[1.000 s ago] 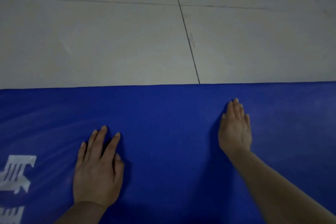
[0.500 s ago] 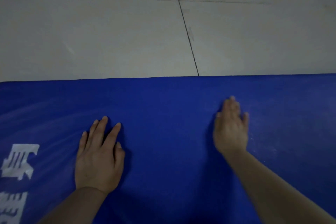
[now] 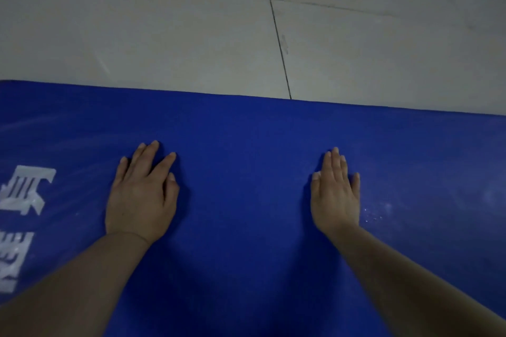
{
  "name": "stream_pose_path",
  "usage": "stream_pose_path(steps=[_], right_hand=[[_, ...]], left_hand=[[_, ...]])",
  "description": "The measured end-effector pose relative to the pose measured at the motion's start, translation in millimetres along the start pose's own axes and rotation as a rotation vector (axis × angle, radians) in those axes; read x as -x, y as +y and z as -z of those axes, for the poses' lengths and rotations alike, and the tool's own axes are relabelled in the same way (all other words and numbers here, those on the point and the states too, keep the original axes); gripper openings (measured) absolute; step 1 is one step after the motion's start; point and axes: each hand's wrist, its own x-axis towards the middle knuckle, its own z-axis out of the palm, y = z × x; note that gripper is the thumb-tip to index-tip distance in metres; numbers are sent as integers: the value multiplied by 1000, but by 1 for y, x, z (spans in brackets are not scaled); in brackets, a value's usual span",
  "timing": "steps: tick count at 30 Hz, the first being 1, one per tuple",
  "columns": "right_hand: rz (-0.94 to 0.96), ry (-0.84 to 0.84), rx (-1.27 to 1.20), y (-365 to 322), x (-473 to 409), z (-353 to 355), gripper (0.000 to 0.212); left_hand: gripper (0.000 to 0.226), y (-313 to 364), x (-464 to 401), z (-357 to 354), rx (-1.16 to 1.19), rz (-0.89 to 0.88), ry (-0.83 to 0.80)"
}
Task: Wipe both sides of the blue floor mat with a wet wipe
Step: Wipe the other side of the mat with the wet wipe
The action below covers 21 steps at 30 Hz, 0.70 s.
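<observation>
A: What is each grip doing?

B: Neither grip holds anything. The left hand lies flat, palm down, fingers straight and slightly spread, pressing on the blue floor mat. The right hand does the same, its fingers straight and close together.

A: And where is the mat?

B: It lies spread flat on the tiled floor, filling the near half of the view from the left edge to the right edge. Its far edge runs across the middle, a little lower toward the right.

A: How do the hands sit on it?

B: Well apart, left hand left of centre, right hand right of centre, both short of the far edge, both forearms reaching in from the near side.

A: Anything else on the mat?

B: White printed characters at the near left, cut off by the frame, and a few pale specks just right of the right hand. Dark grout lines cross the floor beyond.
</observation>
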Motion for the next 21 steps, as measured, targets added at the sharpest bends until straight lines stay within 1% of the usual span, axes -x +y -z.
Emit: stream_pose_path(steps=[3, 7, 9, 11, 12, 13, 14, 15, 17, 18, 19, 20, 21], right_hand=[[1, -41, 11, 4, 1, -5, 54], [48, -10, 40, 7, 0, -7, 55], [-6, -32, 40, 5, -2, -5, 55], [-76, -1, 63, -13, 7, -4, 56], [-34, 60, 75, -32, 19, -5, 57], [88, 95, 76, -55, 37, -8, 58], [271, 96, 71, -78, 61, -16, 57], [431, 36, 51, -99, 85, -26, 56], [601, -57, -54, -114, 109, -34, 53], [605, 2, -45, -108, 104, -31, 52], [534, 43, -3, -92, 95, -28, 54], [419, 90, 31, -68, 83, -27, 56], [229, 98, -2, -39, 70, -22, 55]], left_hand=[[55, 6, 8, 5, 25, -7, 34], [55, 21, 48, 16, 79, 52, 37], [53, 26, 75, 16, 72, 32, 18], [52, 25, 87, 12, 62, 4, -10], [51, 23, 87, 9, 62, 9, -20], [51, 23, 85, 8, 61, 19, -25], [50, 23, 84, 7, 56, 24, -26], [50, 24, 83, 7, 53, 26, -26], [49, 23, 83, 7, 73, 24, -14], [49, 22, 84, 8, 91, 25, -4], [48, 21, 85, 8, 111, 27, 5], [48, 21, 85, 7, 128, 30, 13], [47, 21, 85, 6, 137, 32, 20]])
